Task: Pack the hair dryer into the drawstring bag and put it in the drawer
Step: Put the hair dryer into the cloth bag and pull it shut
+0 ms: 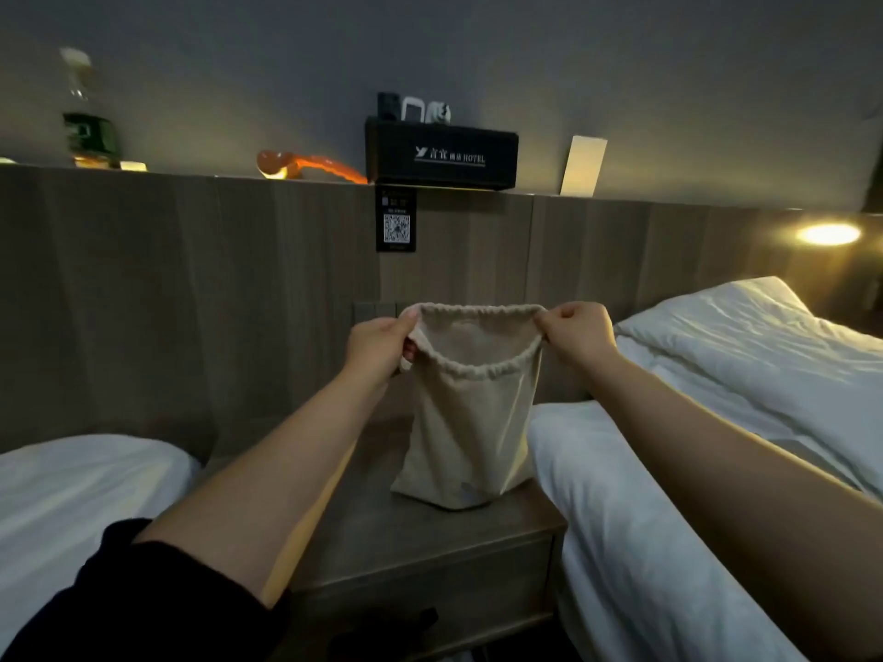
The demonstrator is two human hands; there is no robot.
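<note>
A beige drawstring bag (470, 422) stands upright on the nightstand (415, 542), its mouth stretched wide open. My left hand (380, 348) pinches the left side of the bag's rim and my right hand (576, 334) pinches the right side, pulling the opening apart. The bag's bottom rests on the nightstand top. The drawer front (430, 609) below the top is closed. An orange hair dryer (306, 167) lies on the ledge above the wooden headboard, far from both hands.
White beds flank the nightstand, one at left (81, 489) and one at right (693, 470). On the ledge stand a black hotel box (442, 155), a bottle (88, 117) and a white card (583, 167). A wall lamp (829, 234) glows at right.
</note>
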